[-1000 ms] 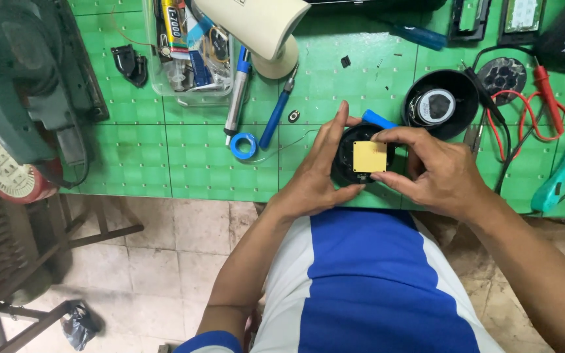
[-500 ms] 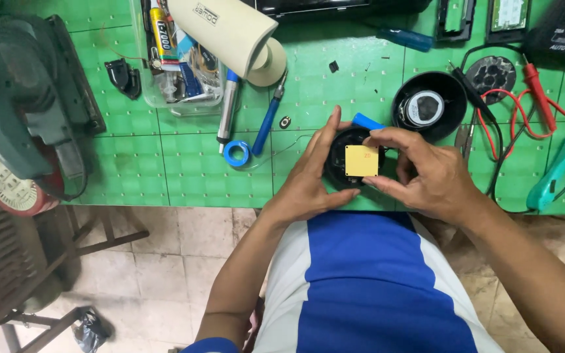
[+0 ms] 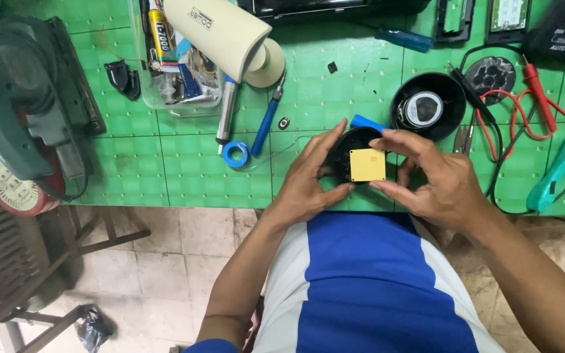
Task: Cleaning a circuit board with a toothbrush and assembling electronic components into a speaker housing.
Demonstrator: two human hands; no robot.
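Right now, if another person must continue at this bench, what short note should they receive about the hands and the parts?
Left hand: cups the left side of the round black part, fingers on its rim.
Right hand: thumb and fingers pinch the yellow square piece that lies on top of the black part.
Place: both are held at the front edge of the green mat; a blue piece shows just behind.
Nearby: black speaker to the right, blue tape roll and blue-handled screwdriver to the left.
Done: yellow piece is on the part.
Left: whether it is fixed cannot be seen.
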